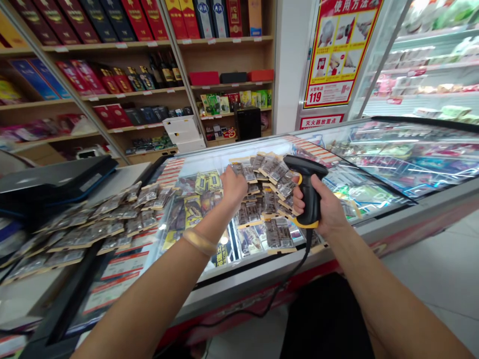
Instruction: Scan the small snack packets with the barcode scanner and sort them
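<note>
My right hand (329, 204) is wrapped round a black and yellow barcode scanner (310, 192), its head pointing left over a pile of small brown-grey packets (267, 194) on the glass freezer top. A cable runs down from the scanner's handle. My left hand (234, 187), with a gold bangle (200, 242) at the wrist, is at the pile's left edge. Its fingers are closed on a small packet (237, 168); the fingertips are partly hidden. A second spread of similar packets (112, 214) lies to the left. Yellow packages (192, 209) show near my left hand.
The freezer's metal front edge (262, 276) runs across in front of me. A black machine (56, 179) stands at the left. Behind are shelves of boxed goods (123, 89), a red and yellow poster (333, 55) and a lit display fridge (430, 70). The scanner's cable (258, 313) hangs below the edge.
</note>
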The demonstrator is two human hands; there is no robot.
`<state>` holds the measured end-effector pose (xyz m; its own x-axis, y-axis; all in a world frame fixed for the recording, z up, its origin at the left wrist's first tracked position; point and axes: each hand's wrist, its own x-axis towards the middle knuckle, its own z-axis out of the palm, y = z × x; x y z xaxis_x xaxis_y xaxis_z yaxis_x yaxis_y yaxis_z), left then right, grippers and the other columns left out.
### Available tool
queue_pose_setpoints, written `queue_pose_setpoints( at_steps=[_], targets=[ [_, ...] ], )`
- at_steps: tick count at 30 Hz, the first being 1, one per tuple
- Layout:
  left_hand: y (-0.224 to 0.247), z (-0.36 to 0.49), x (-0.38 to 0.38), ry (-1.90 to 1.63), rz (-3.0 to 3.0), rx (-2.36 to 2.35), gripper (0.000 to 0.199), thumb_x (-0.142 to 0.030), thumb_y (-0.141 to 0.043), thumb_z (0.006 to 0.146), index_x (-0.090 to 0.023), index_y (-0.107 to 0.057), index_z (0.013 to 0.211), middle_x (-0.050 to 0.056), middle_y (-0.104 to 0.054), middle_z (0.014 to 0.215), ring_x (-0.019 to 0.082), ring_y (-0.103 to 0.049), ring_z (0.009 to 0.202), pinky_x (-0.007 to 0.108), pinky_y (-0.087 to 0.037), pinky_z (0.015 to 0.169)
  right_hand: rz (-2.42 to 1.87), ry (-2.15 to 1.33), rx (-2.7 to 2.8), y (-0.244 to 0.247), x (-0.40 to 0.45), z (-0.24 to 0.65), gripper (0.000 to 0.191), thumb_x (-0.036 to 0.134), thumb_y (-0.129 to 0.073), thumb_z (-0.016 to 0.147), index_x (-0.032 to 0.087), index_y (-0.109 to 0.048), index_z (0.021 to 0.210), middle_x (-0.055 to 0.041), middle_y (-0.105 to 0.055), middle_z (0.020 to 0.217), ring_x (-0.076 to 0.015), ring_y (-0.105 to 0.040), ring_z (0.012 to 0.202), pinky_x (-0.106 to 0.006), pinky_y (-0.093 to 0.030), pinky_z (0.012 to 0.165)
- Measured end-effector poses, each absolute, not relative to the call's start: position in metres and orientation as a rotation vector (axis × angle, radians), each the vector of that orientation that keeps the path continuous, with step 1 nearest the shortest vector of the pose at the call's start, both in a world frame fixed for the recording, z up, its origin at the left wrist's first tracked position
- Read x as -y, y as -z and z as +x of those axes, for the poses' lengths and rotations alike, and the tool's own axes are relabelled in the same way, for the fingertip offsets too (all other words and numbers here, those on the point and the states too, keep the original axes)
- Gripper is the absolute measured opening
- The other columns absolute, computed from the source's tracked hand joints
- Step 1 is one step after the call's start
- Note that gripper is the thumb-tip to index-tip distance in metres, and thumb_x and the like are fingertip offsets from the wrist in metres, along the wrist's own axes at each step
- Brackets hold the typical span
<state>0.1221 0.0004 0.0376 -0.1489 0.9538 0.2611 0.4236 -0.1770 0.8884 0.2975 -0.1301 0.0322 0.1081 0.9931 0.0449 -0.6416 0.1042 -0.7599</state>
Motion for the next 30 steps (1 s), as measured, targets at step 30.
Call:
queue_pose_setpoints(
  at_steps=[30],
  targets=[
    [-0.014, 0.128, 0.028, -0.756, 2.406, -1.552, 0.080, -0.061, -0.061, 0.087, -0.027, -0.040, 0.156, 0.017, -0.023, 0.172, 0.042, -0.021, 0.158, 0.061, -0.022, 0.124, -0.742, -1.385, 0.653, -0.036, 0.083, 0.291, 0.034, 0.051, -0.073, 0.087, 0.019, -0.061, 0.092, 0.0046, -0.055, 0.058, -0.0087, -0.048, 0.044, -0.020, -0.041, 0.039]
  ],
)
